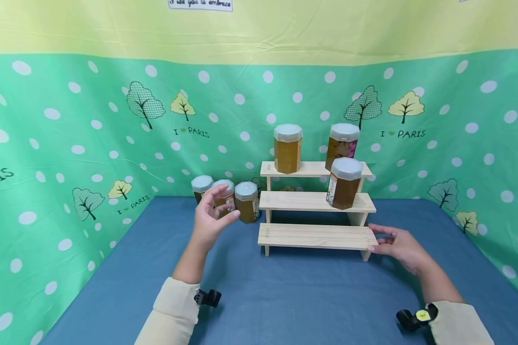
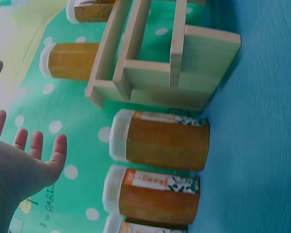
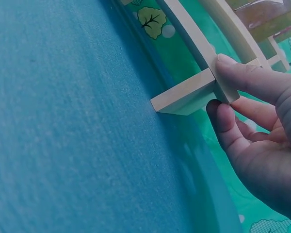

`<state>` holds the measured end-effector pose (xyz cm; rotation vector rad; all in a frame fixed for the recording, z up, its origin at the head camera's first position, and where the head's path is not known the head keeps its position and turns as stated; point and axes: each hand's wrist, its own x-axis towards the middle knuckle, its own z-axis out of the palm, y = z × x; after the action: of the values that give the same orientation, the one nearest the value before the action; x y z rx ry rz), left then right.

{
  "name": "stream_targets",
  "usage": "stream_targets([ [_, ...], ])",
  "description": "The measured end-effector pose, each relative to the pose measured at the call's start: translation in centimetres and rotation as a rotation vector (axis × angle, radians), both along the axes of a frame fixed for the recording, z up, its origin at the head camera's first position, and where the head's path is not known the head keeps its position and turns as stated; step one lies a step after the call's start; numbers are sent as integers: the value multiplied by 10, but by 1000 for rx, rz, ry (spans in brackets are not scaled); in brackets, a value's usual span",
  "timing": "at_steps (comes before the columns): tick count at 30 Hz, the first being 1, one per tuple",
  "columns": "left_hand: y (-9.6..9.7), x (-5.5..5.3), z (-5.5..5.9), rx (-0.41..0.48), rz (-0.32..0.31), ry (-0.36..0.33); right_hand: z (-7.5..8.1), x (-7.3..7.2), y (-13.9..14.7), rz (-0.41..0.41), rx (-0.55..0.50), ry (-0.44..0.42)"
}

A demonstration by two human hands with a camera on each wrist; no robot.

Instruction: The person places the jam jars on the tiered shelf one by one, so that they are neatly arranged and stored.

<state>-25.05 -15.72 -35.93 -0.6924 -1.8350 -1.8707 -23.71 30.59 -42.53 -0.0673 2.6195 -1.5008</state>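
Note:
A three-step wooden rack (image 1: 316, 236) stands on the blue cloth. My right hand (image 1: 398, 247) pinches the right end of its lowest step; the right wrist view shows thumb and fingers on that board end (image 3: 226, 92). My left hand (image 1: 209, 213) hovers with fingers spread and nothing in it, in front of several honey-coloured jars with pale lids. The nearest of these, a jar (image 1: 247, 203), stands just left of the rack. On the top step are a golden jar (image 1: 287, 151) and a darker jar (image 1: 338, 148). Another jar (image 1: 345, 184) sits at the right of the middle step.
A blue cloth (image 1: 293, 297) covers the table. Behind and at the sides hangs a green polka-dot curtain (image 1: 224, 100) with printed trees. The left jars, including a middle jar (image 2: 157, 196), stand in a row close to the curtain.

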Motion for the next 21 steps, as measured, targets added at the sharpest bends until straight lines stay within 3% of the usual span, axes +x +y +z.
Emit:
stream_targets([
  [14,-30,-4,-6,28,62,16,4,0,-2,-3,-1,16],
  [21,-45,-10,-9,4,126,-18,3,1,-2,-21,7,12],
])
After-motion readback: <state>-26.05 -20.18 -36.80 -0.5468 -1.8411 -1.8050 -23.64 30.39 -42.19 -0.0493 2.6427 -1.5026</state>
